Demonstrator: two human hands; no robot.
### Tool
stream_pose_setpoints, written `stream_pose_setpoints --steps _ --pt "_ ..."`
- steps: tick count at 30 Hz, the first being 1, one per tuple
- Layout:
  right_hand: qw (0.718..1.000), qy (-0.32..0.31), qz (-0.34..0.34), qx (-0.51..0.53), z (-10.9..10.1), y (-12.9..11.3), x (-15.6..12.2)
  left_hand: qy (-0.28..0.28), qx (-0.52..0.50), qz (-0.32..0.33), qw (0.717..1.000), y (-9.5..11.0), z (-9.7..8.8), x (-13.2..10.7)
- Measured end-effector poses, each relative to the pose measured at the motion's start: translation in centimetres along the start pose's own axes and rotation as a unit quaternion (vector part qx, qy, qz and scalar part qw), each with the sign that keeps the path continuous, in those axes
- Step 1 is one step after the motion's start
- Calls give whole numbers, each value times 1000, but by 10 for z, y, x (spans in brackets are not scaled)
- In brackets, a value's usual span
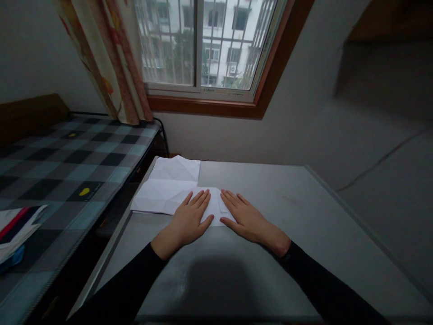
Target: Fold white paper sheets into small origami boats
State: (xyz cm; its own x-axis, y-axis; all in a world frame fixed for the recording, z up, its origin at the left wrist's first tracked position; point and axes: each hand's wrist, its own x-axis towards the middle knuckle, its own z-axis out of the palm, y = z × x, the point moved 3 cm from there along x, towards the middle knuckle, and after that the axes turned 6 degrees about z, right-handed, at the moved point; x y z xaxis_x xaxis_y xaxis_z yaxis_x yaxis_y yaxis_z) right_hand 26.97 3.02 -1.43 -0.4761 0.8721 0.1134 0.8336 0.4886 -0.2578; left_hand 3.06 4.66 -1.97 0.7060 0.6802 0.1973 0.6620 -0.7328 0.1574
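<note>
A folded sheet of white paper (215, 207) lies flat on the grey table (270, 189) in front of me. My left hand (192, 215) rests palm down on its left part, fingers stretched out. On the right part, my right hand (245, 216) lies flat too, fingers extended and partly covering a folded flap. A gap between the two hands leaves the middle of the paper showing. Beyond my left hand, a larger creased white sheet (169, 185) is spread at the table's far left, touching or overlapping the folded one; the hand hides part of where they meet.
Left of the table stands a bed with a checked cover (84, 158), with papers (18, 230) on its near edge. A patterned curtain (118, 67) hangs beside a barred window (209, 49). The wall (233, 140) borders the table's far edge.
</note>
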Motion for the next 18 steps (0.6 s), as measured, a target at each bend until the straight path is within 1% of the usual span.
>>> stream_pose_setpoints --steps 4,7,9,12,14,16,18 --pt "1000 3 2 6 -2 4 -17 11 -8 -2 1000 2 -3 0" --pt "1000 1 8 18 -4 7 -21 33 -17 -15 999 1 -6 1" --pt "999 -4 14 35 -6 9 -21 61 -17 -49 997 -4 -7 2" --pt "997 -8 27 68 -9 12 -19 109 -5 -119 987 -16 -8 2" --pt "996 -10 36 83 -11 12 -18 127 -3 -155 980 -21 -9 1" --pt "995 -16 46 87 -12 11 -18 135 -11 -170 976 -23 -11 1" --pt "995 -24 55 81 -12 9 -17 132 -27 -167 977 -21 -14 2"
